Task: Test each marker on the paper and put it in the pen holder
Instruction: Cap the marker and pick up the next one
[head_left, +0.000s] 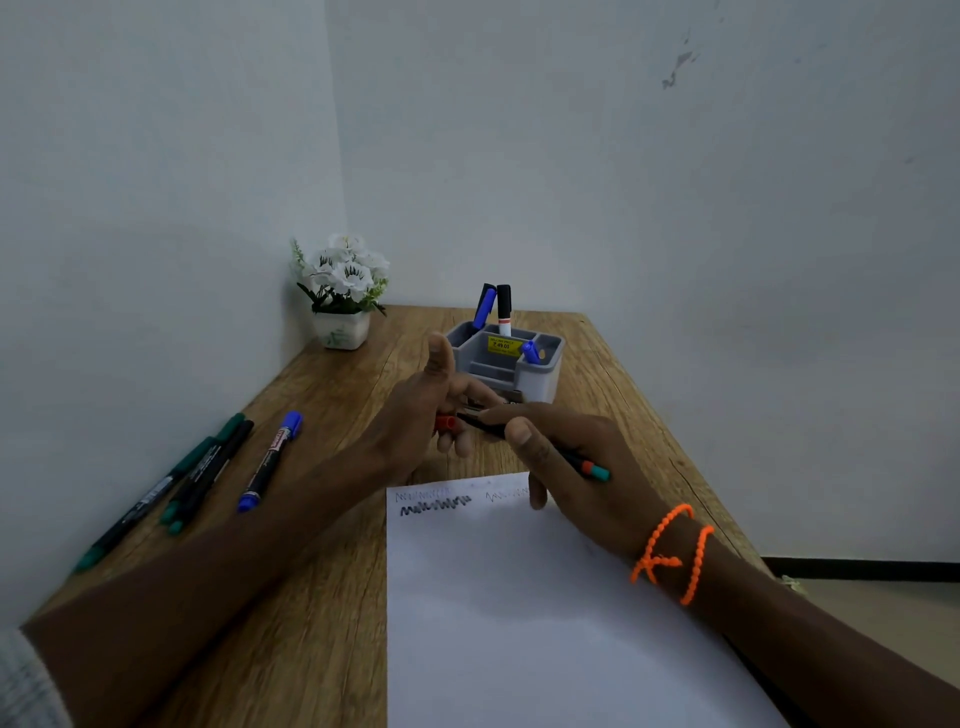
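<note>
Pale walls meet in a corner behind my wooden counter, where a potted white flower sits at the far left corner. My right hand has its grip clamped on a black marker with a teal and red end, above the paper's far edge. My left hand pinches the marker's orange cap, thumb raised. Toward the far edge, the grey pen holder keeps a blue marker and a black-capped marker upright in its back compartment, another blue one in a right compartment. Untested markers lie along the left edge.
</note>
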